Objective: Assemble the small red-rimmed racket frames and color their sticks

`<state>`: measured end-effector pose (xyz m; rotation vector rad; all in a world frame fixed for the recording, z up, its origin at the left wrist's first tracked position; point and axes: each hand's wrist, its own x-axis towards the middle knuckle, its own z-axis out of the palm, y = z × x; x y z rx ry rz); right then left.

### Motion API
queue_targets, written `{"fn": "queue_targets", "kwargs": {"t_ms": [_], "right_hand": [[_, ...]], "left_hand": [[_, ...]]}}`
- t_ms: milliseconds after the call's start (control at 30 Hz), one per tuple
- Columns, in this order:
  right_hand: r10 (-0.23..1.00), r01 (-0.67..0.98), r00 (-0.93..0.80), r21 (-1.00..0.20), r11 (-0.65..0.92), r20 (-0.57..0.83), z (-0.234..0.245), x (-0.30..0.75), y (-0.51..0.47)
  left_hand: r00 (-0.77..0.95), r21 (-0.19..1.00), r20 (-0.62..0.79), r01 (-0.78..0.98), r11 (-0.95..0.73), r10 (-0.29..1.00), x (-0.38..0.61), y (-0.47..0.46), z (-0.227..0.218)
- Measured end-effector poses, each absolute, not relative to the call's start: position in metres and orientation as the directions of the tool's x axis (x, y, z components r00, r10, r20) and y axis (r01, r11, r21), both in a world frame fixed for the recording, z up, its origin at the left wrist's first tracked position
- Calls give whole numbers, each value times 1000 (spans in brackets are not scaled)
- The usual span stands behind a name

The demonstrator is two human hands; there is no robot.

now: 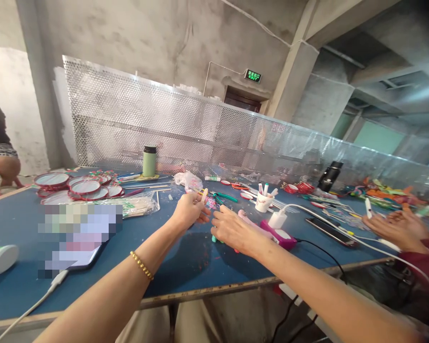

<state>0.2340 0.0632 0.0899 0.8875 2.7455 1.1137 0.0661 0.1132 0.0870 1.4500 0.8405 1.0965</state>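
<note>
Above the blue table (157,281), my left hand (190,210) has its fingers curled together, thumb side up. My right hand (232,231) faces it a short gap away, its fingers bent inward. Whatever either hand pinches is too small or hidden to make out. Just behind them lie a tangle of thin coloured strands (210,203) and green-handled pliers (226,196). Small green bits (213,239) show under my right hand, and a pink soft-looking item (252,223) lies beside it.
Right of my hands stand a cup of markers (262,203) and a purple power strip (284,240) with a white charger (277,219). To the left are a phone (82,240) on a cable and red-rimmed discs (86,186). A co-worker's hands (396,226) work at far right.
</note>
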Motion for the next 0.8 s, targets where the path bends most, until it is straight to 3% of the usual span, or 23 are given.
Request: {"fn": "queue_targets", "kwargs": {"t_ms": [100, 167, 400, 600, 800], "right_hand": [[550, 392, -834, 754, 528, 48, 99, 230, 58], [561, 376, -827, 760, 530, 18, 103, 232, 57], [672, 586, -728, 629, 511, 132, 104, 256, 61], [661, 511, -749, 684, 520, 57, 95, 242, 49], [616, 466, -783, 738, 488, 88, 102, 238, 38]], "left_hand": [[326, 982, 189, -67, -177, 926, 66, 114, 85], [328, 981, 194, -62, -184, 925, 66, 115, 84], [314, 977, 212, -41, -210, 926, 67, 118, 81], [369, 976, 198, 10, -217, 908, 68, 116, 78], [355, 977, 202, -3, -215, 913, 67, 111, 82]]}}
